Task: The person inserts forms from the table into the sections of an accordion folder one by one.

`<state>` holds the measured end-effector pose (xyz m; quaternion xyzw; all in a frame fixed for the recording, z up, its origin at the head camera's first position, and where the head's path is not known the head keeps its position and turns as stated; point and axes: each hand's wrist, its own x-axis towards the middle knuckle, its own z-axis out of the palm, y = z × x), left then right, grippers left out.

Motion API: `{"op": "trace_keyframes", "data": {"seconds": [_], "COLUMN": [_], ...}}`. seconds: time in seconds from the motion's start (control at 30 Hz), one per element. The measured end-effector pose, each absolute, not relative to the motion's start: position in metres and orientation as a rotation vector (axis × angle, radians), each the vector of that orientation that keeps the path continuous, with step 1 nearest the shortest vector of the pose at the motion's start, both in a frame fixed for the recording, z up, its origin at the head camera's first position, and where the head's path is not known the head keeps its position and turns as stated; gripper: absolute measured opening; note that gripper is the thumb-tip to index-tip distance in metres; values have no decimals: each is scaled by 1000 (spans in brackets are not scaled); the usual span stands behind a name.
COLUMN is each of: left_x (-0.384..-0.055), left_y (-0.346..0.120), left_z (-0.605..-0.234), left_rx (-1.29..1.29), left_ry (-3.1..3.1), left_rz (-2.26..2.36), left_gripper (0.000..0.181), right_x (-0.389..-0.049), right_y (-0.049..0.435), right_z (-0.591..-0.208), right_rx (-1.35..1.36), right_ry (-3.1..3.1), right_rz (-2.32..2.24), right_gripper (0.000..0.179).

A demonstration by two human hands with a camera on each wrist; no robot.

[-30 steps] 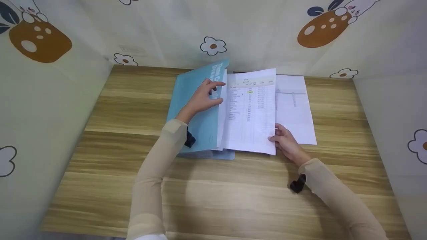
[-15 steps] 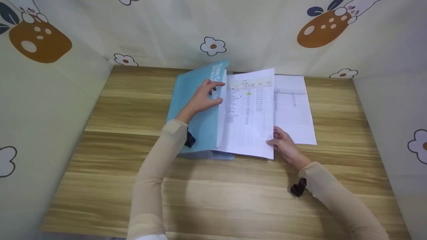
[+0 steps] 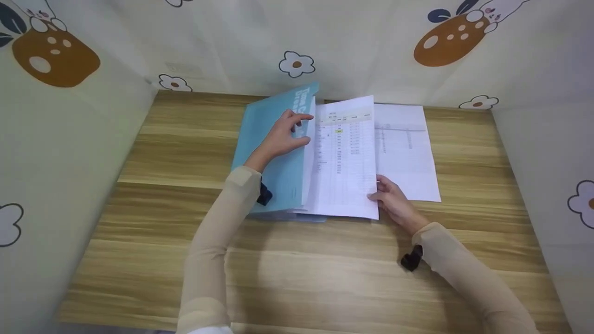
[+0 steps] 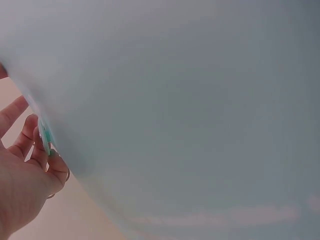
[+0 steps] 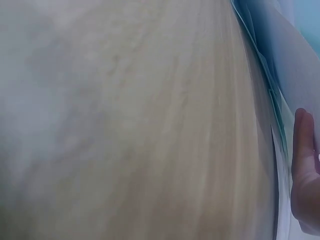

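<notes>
A light-blue folder [image 3: 269, 125] with white lettering stands partly open on the table. My left hand [image 3: 281, 136] lies across its raised front cover, thumb and fingers gripping the free edge. In the left wrist view, the left hand [image 4: 31, 172] holds that edge, and the cover fills most of the picture. A printed sheet [image 3: 345, 185] with a table and one yellow-marked cell comes out from under the cover. My right hand [image 3: 395, 202] pinches its right edge near the lower corner. The right wrist view catches the right hand [image 5: 304, 170] at its right border, beside the paper.
Another printed sheet [image 3: 408, 162] lies flat on the table to the right, partly covered by the held one. The wooden table [image 3: 315, 278] meets a patterned curtain [image 3: 241, 51] at the back and both sides.
My right hand has moved slightly down and left with the held sheet, whose right edge shifts left and uncovers more of the sheet below. The left hand stays still on the folder cover.
</notes>
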<state>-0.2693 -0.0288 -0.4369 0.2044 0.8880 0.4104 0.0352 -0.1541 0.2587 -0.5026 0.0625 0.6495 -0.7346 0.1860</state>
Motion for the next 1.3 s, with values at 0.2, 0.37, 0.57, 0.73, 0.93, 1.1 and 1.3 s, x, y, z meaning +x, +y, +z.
{"op": "trace_keyframes", "data": {"seconds": [0.2,0.37,0.57,0.73,0.93,1.1,1.3], "left_x": [-269,-269,-269,-270,-269,-269,-269], "left_y": [-28,-29,-29,-30,-29,-28,-28], "left_z": [-439,-439,-439,-439,-438,-438,-438], "left_rx": [608,604,624,685,667,651,629], "left_ry": [2724,2730,2733,2729,2729,2719,2717], "left_rz": [1257,1266,1275,1297,1289,1283,1281], "left_gripper": [51,52,52,49,48,49,49], "right_x": [-160,-163,-165,-167,-170,-171,-172], "right_y": [253,249,242,236,228,222,216], "right_z": [-503,-503,-505,-505,-506,-508,-510], "right_rx": [201,218,221,232,219,210,219], "right_ry": [1817,1796,1764,1759,1711,1692,1683], "right_rz": [-2054,-2045,-2037,-2028,-2054,-2063,-2068], "right_gripper": [51,52,52,51,53,55,55]}}
